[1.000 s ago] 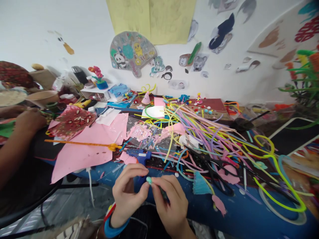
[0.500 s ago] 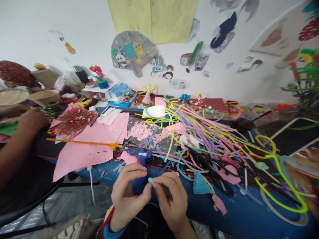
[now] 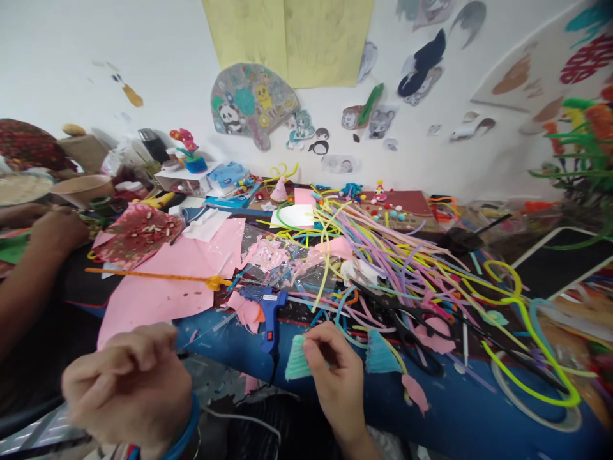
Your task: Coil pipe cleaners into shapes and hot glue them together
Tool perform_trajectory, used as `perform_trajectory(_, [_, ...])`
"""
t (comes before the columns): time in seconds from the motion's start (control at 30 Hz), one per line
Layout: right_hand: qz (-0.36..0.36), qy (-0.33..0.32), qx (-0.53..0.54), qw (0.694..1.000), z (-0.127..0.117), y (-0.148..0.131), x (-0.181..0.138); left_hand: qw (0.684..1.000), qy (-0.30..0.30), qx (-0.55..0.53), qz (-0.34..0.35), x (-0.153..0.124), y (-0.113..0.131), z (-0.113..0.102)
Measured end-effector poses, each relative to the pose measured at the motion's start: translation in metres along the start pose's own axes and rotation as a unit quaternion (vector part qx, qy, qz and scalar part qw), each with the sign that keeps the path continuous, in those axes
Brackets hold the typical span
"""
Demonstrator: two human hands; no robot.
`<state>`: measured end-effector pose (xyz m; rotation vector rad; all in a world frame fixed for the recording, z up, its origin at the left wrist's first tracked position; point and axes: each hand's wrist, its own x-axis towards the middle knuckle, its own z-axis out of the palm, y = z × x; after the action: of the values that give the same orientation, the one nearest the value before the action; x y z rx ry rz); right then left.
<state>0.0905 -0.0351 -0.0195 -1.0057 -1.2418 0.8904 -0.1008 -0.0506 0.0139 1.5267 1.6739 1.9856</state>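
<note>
My right hand (image 3: 332, 377) is closed in a pinch on a teal fringed tassel (image 3: 295, 361), held just above the blue table edge (image 3: 460, 409). My left hand (image 3: 129, 386) hangs off the table's near left side, away from the tassel. Its fingers are curled and smeared by motion, and nothing shows in them. A blue glue gun (image 3: 267, 312) lies on the table just beyond and between my hands. A second teal tassel (image 3: 380, 354) lies to the right of my right hand.
Black scissors (image 3: 414, 326) lie right of the tassels. A heap of coloured pipe cleaners (image 3: 393, 255) covers the middle, with a neon green loop (image 3: 531, 358) at the right. Pink paper (image 3: 163, 287) lies left. Another person's arm (image 3: 38, 262) reaches in at far left.
My left hand has let go of the teal piece and swung down to the left. The teal piece, earlier a small wad between both hands, now hangs spread out from my right hand.
</note>
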Motion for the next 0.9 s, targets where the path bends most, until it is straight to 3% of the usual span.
perform_trajectory(0.03, [0.000, -0.004, -0.004, 1.000, 0.000, 0.000, 0.000, 0.995, 0.059, -0.078, 0.012, 0.001, 0.003, 0.004])
perform_trajectory(0.07, [-0.002, -0.008, -0.010, 1.000, 0.000, 0.000, -0.001, 0.990, 0.071, -0.117, 0.044, 0.000, 0.005, 0.009])
perform_trajectory(0.13, [-0.011, -0.013, -0.024, 1.000, -0.001, 0.000, -0.002, 0.997, -0.034, -0.042, 0.063, -0.005, 0.008, 0.017])
perform_trajectory(0.2, [-0.027, -0.012, -0.039, 0.999, -0.002, 0.000, -0.004, 0.984, -0.150, -0.006, 0.094, -0.013, 0.009, 0.023])
perform_trajectory(0.27, [-0.044, -0.012, -0.051, 0.998, -0.003, 0.000, -0.005, 0.971, -0.210, -0.002, 0.114, -0.020, 0.011, 0.028])
perform_trajectory(0.5, [-0.074, -0.009, -0.065, 0.995, -0.007, -0.002, -0.006, 0.968, -0.225, 0.004, 0.111, -0.025, 0.015, 0.042])
perform_trajectory(0.9, [-0.088, -0.035, -0.088, 0.992, -0.010, -0.006, -0.007, 0.948, -0.305, -0.004, 0.096, -0.022, 0.018, 0.040])
